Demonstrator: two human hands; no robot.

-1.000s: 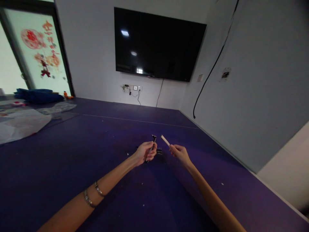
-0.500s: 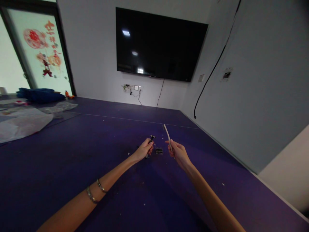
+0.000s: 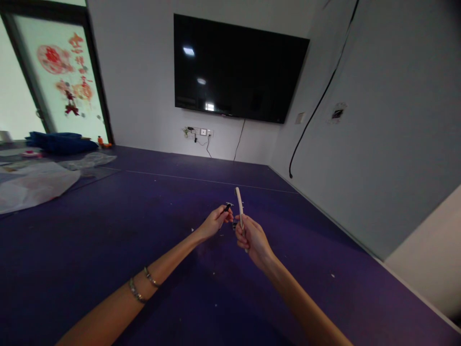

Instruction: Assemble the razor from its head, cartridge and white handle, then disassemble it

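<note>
My left hand (image 3: 216,221) is closed round the dark handle of a razor (image 3: 228,207) with a T-shaped, silvery head that points up and away. My right hand (image 3: 252,238) grips a white toothbrush (image 3: 240,204), held nearly upright with its bristle end on top, facing left. The brush is close beside the razor head; whether they touch I cannot tell. Behind my right fingers a small black-and-silver piece (image 3: 234,225) lies on the purple surface (image 3: 162,250), mostly hidden.
Small white crumbs are scattered on the surface. White plastic sheeting (image 3: 39,185) and a dark blue cloth bundle (image 3: 61,142) lie at the far left. A black cable (image 3: 317,108) hangs down the right wall. A television (image 3: 239,69) is mounted on the back wall.
My right hand has moved left with the toothbrush, close to the razor, and now covers part of the small black piece. The razor's head has tilted slightly.
</note>
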